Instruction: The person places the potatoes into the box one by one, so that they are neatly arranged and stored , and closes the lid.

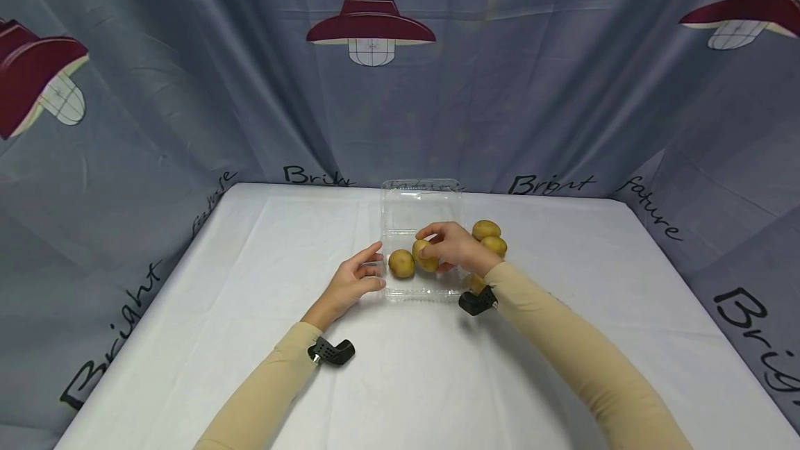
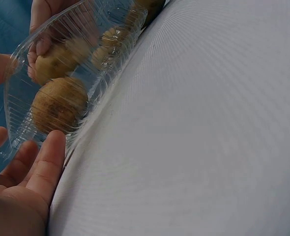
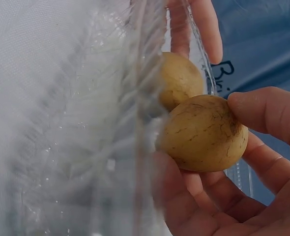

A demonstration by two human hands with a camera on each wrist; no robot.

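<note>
A clear plastic clamshell box (image 1: 448, 285) stands on the table with its lid raised at the back. One potato (image 1: 401, 264) lies in its left part. Beside that one, my right hand (image 1: 459, 247) grips a second potato (image 3: 204, 132) between thumb and fingers, inside the box. My left hand (image 1: 350, 283) has its fingers extended, with the fingertips at the box's left wall. In the left wrist view, the fingers (image 2: 49, 162) are right at the ribbed wall, close to the first potato (image 2: 60, 104).
To the right of the box lie two potatoes, one farther back (image 1: 486, 230) and one in front of it (image 1: 494, 246). Another potato (image 1: 475, 283) is partly hidden by my right wrist. A white cloth covers the table (image 1: 400, 380), and a grey-blue printed curtain (image 1: 469, 110) hangs behind.
</note>
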